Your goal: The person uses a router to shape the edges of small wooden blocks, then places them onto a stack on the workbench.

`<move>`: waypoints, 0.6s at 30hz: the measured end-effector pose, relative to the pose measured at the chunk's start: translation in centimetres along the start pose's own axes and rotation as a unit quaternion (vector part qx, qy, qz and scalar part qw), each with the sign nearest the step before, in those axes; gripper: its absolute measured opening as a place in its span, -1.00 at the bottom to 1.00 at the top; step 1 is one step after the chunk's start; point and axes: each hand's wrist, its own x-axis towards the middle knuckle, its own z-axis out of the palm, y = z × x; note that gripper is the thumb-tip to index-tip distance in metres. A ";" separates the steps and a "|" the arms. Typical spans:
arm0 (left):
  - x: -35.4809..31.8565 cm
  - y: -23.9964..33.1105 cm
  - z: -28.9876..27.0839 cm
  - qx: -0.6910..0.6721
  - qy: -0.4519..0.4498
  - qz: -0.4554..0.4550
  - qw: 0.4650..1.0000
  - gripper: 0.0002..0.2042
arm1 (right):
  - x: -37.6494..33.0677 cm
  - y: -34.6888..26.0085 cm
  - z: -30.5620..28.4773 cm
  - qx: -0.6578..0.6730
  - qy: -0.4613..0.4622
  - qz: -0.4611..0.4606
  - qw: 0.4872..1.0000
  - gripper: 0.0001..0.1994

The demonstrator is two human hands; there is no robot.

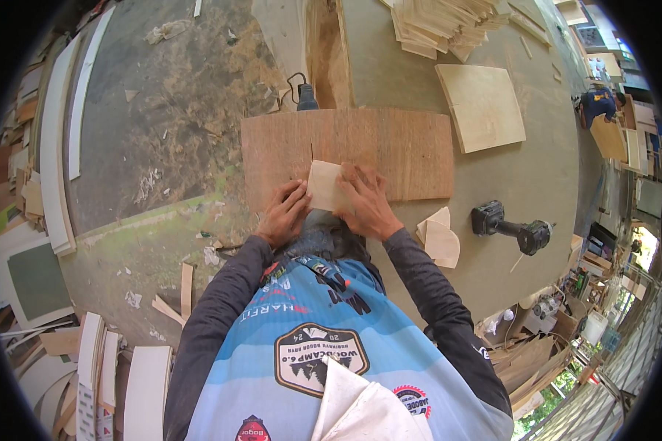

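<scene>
Pale wood piece [325, 185] at near edge of brown board [408, 154]; left hand [283, 211] and right hand [368, 203], grip clamped on opposite sides. Probably light, stiff, not slippery; corners could chip, hold side edges.

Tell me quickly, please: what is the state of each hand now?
Left hand: partly closed, fingers curled, holding the left edge of the pale, roughly square wooden piece.
Right hand: partly closed, holding the same piece at its right side.
</scene>
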 end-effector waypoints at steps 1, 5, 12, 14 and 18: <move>-0.1 0.1 0.1 -0.002 -0.003 0.000 1.000 -0.63 | 0.0 -0.1 -0.1 -0.005 -0.005 0.003 1.000 -0.19; -0.1 0.0 0.0 -0.011 -0.004 0.000 1.000 -0.64 | 0.0 0.2 0.2 0.000 0.013 -0.008 1.000 -0.19; -0.1 0.0 0.0 -0.014 -0.001 -0.002 1.000 -0.65 | -0.1 0.2 0.5 -0.014 0.009 -0.006 1.000 -0.23; 0.0 0.0 -0.2 -0.008 -0.005 -0.002 1.000 -0.65 | 0.1 0.2 0.4 -0.012 0.008 -0.008 1.000 -0.24; 0.1 0.1 -0.2 -0.005 -0.004 -0.002 1.000 -0.64 | 0.1 0.1 0.3 -0.013 0.009 -0.004 1.000 -0.21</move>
